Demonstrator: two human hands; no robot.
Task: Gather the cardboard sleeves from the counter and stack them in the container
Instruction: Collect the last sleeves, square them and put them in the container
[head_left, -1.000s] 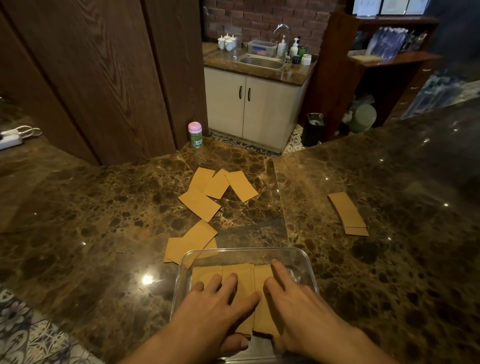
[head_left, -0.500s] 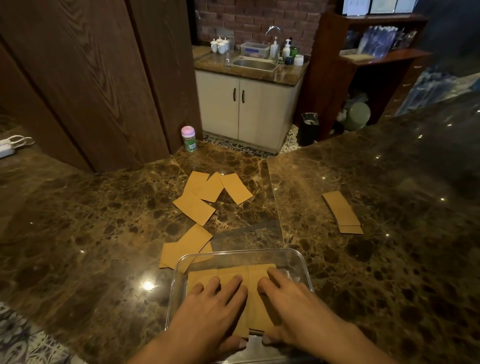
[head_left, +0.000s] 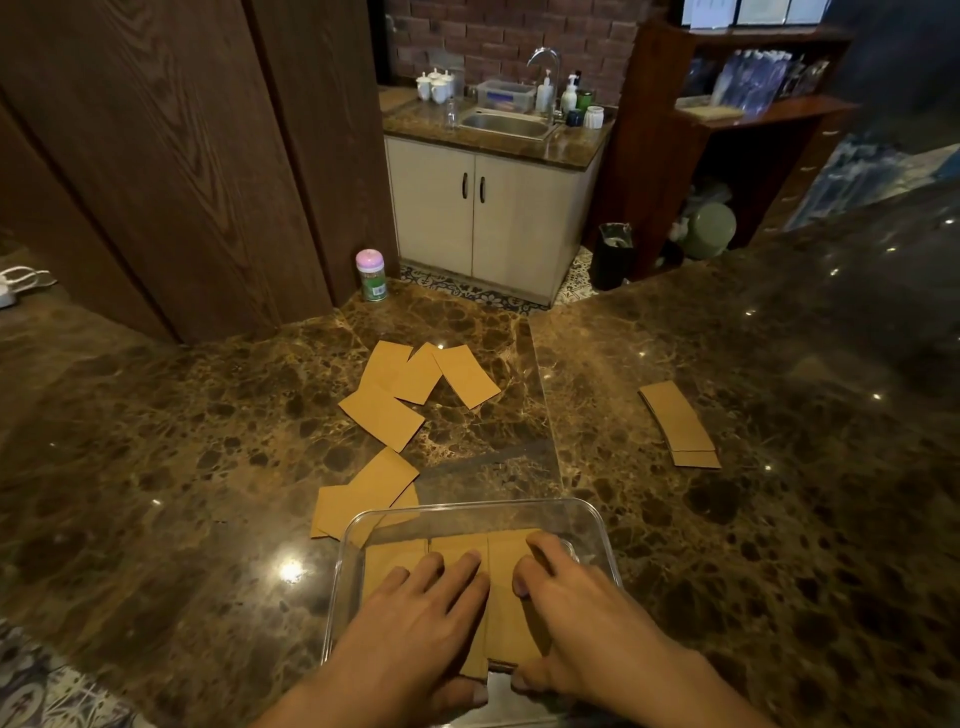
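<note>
while in container (head_left: 589, 522), sleeves (head_left: 506, 629) under left hand (head_left: 415, 618)

- The left hand (head_left: 415, 618) and right hand (head_left: 587, 613) are covering most of the stacked sleeves (head_left: 504, 629) inside the container (head_left: 587, 514), hiding their count.
- The container's near wall is disappearing under both wrists and the bottom edge.
- Loose sleeves (head_left: 363, 493) just beyond the container's far left corner are overlapping, hiding each other's edges.
- Bottles (head_left: 569, 96) far beyond the container are showing too small to read.

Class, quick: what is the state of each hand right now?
Left hand: open, pressing flat on the cardboard sleeves in the container.
Right hand: fingers bent on the sleeves; grip cannot be told.
</note>
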